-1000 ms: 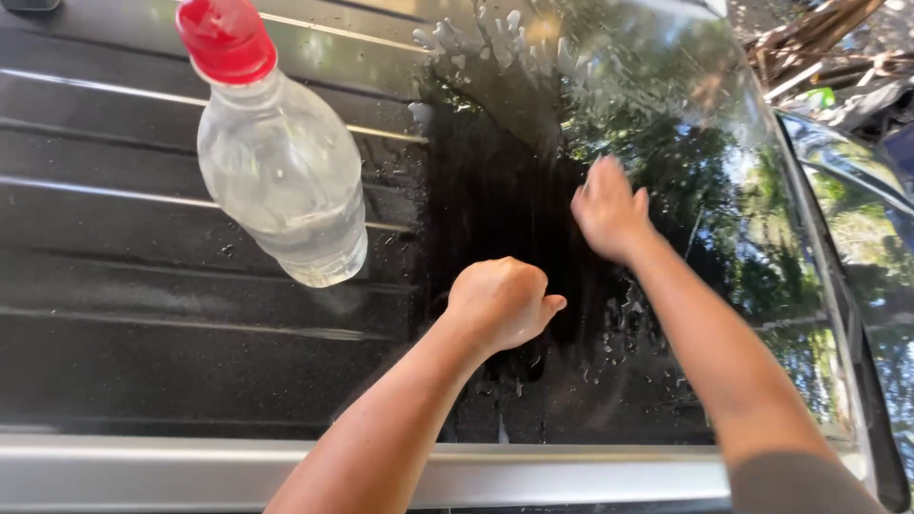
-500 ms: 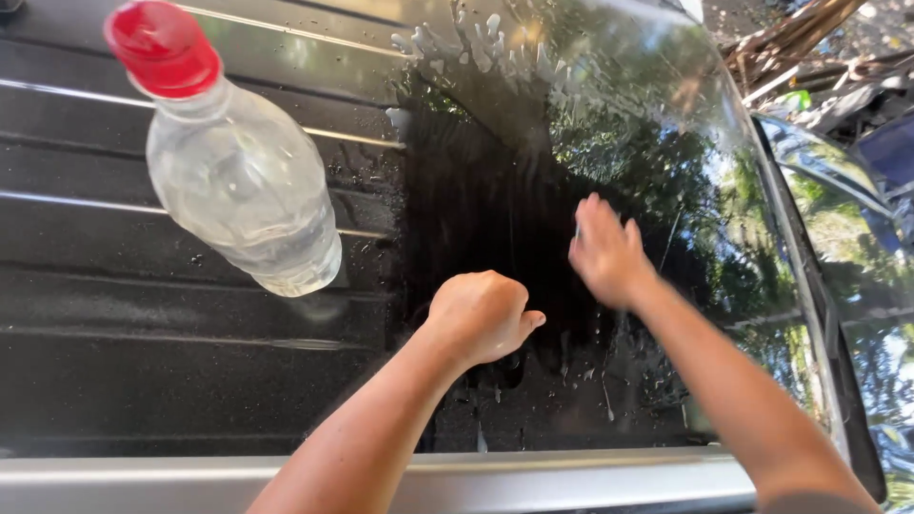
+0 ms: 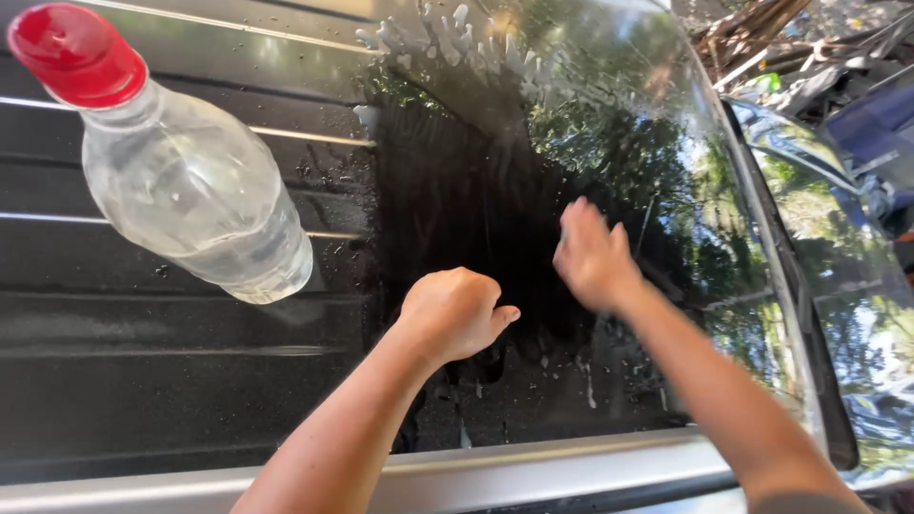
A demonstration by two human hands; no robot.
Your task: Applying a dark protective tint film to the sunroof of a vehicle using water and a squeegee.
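While the left hand (image 3: 455,312) stays clenched on the wet dark glass panel (image 3: 495,219) right of the lying water bottle (image 3: 190,186), the right hand (image 3: 592,255), fingers released flat, should probably rub with even, overlapping strokes.

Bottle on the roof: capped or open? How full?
Capped: the red cap sits on the neck of the clear plastic bottle. It is partly full: liquid fills only the lower part, near its base.

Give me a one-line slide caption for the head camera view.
Left hand fisted and right hand flat on a wet glass sunroof, beside a red-capped clear bottle.
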